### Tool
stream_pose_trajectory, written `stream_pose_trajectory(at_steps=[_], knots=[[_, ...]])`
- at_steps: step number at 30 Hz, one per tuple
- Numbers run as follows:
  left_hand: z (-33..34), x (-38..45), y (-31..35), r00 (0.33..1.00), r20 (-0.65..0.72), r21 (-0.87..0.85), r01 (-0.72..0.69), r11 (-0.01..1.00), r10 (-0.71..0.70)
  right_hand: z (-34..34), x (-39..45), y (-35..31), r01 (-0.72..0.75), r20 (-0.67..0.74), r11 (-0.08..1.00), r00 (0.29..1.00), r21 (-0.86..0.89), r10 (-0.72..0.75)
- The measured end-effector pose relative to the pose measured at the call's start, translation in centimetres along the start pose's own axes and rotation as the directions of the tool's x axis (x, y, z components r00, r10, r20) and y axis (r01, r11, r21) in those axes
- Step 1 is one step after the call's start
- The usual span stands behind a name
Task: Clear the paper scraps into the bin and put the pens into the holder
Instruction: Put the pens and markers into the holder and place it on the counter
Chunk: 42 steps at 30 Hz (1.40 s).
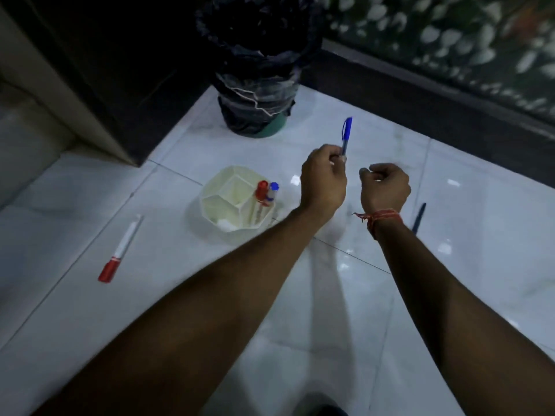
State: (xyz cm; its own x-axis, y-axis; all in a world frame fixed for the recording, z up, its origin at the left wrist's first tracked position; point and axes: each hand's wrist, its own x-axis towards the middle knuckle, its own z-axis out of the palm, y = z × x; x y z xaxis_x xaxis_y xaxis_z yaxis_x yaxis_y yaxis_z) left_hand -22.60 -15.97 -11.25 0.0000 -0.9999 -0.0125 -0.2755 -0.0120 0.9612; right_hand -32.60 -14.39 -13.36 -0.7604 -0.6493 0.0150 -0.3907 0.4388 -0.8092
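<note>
Two hands, left hand pinching blue pen

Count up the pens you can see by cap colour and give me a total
Red-capped pens: 2, one on the floor, one in the holder
Blue-capped pens: 2, one in the left hand, one in the holder
Dark pen: 1, on the floor behind the right wrist
Total: 5
</note>
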Motion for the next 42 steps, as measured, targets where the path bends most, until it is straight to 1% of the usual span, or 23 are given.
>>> stream_pose_trajectory(at_steps=[2, 4, 6, 8, 10, 12, 13, 14, 15, 17, 20, 22, 25, 29, 32, 34, 35, 37, 38, 39, 40, 41, 42], knots=[[1.7, -0.6, -1.1, 0.993, 0.087, 0.029, 0.080, 0.996, -0.083, -0.1, 1.8, 2.8, -0.057, 0.025, 0.989, 0.998, -0.137, 0.061], [2.5, -1.1, -2.1, 0.984, 0.134, 0.047, 0.114, 0.992, -0.120, 0.3, 3.0, 5.2, -0.078, 0.077, 0.955, 0.992, -0.286, 0.104], [2.6, -1.3, -2.6, 0.980, 0.144, 0.052, 0.134, 0.990, -0.140, 0.8, 3.3, 6.7, -0.116, 0.132, 0.897, 0.973, -0.427, 0.188], [2.0, -1.4, -2.3, 0.982, 0.133, 0.034, 0.127, 0.991, -0.130, 1.2, 3.4, 7.2, -0.147, 0.143, 0.867, 0.960, -0.477, 0.241], [0.8, -1.0, -1.1, 0.989, 0.122, 0.000, 0.087, 0.996, -0.087, 1.7, 3.6, 6.5, -0.209, 0.138, 0.894, 0.949, -0.395, 0.283], [-1.0, 0.1, 0.5, 0.996, 0.083, -0.041, 0.043, 0.998, -0.040, 2.3, 3.1, 4.3, -0.317, 0.251, 0.944, 0.910, -0.090, 0.329], [-2.2, 0.9, 1.2, 0.999, 0.040, -0.072, 0.020, 0.997, -0.017, 2.6, 2.4, 2.8, -0.334, 0.313, 0.939, 0.903, 0.082, 0.294], [-3.5, 1.8, 1.8, 1.000, -0.007, -0.110, -0.010, 0.994, 0.010, 3.0, 1.8, 1.2, -0.298, 0.349, 0.926, 0.914, 0.230, 0.208], [-5.1, 2.8, 2.2, 0.998, -0.052, -0.134, -0.045, 0.990, 0.038, 3.3, 0.8, -0.9, -0.232, 0.367, 0.915, 0.925, 0.329, 0.102], [-8.5, 4.1, 2.2, 0.989, -0.119, -0.085, -0.093, 0.992, 0.083, 4.0, -1.5, -4.9, -0.113, 0.403, 0.890, 0.911, 0.442, -0.085], [-13.3, 4.6, 0.1, 0.977, -0.199, 0.068, -0.059, 0.996, 0.072, 5.3, -5.1, -8.5, -0.096, 0.505, 0.840, 0.833, 0.533, -0.225], [-15.6, 4.2, -1.7, 0.977, -0.211, 0.173, 0.001, 0.985, 0.036, 6.2, -6.8, -8.9, -0.122, 0.574, 0.847, 0.784, 0.517, -0.237], [-16.5, 3.3, -3.8, 0.991, -0.131, 0.292, 0.054, 0.955, -0.016, 7.0, -8.0, -7.9, -0.126, 0.653, 0.894, 0.727, 0.431, -0.212], [-16.1, 2.9, -4.7, 0.997, -0.031, 0.323, 0.071, 0.944, -0.065, 7.2, -8.5, -6.7, -0.065, 0.703, 0.929, 0.674, 0.363, -0.228], [-15.9, 2.5, -4.6, 0.993, 0.015, 0.312, 0.106, 0.944, -0.116, 6.5, -8.5, -6.9, -0.113, 0.700, 0.915, 0.682, 0.386, -0.211], [-16.8, 2.5, -4.6, 0.991, -0.044, 0.243, 0.133, 0.961, -0.126, 5.9, -8.2, -7.7, -0.150, 0.660, 0.889, 0.725, 0.432, -0.198], [-17.6, 2.5, -4.7, 0.987, -0.099, 0.192, 0.140, 0.971, -0.123, 5.7, -8.2, -8.1, -0.122, 0.623, 0.883, 0.752, 0.454, -0.217], [-19.6, 2.5, -5.6, 0.961, -0.239, 0.103, 0.165, 0.981, -0.137, 5.4, -8.7, -9.1, 0.028, 0.522, 0.876, 0.794, 0.482, -0.313], [-20.8, 2.2, -6.3, 0.941, -0.301, 0.110, 0.193, 0.975, -0.153, 5.5, -9.4, -9.8, 0.119, 0.477, 0.868, 0.795, 0.483, -0.375], [-22.0, 1.7, -7.3, 0.920, -0.358, 0.176, 0.235, 0.956, -0.160, 5.6, -10.2, -10.5, 0.195, 0.446, 0.853, 0.784, 0.483, -0.432], [-23.2, 1.0, -8.4, 0.900, -0.403, 0.302, 0.304, 0.903, -0.168, 6.0, -11.1, -11.3, 0.251, 0.427, 0.836, 0.766, 0.489, -0.480], [-24.2, 0.2, -9.7, 0.883, -0.430, 0.449, 0.391, 0.803, -0.189, 6.3, -12.0, -12.1, 0.292, 0.418, 0.816, 0.744, 0.498, -0.522], [-25.1, -0.7, -11.0, 0.865, -0.444, 0.570, 0.473, 0.672, -0.233, 6.7, -13.0, -12.9, 0.324, 0.418, 0.799, 0.718, 0.506, -0.556]])
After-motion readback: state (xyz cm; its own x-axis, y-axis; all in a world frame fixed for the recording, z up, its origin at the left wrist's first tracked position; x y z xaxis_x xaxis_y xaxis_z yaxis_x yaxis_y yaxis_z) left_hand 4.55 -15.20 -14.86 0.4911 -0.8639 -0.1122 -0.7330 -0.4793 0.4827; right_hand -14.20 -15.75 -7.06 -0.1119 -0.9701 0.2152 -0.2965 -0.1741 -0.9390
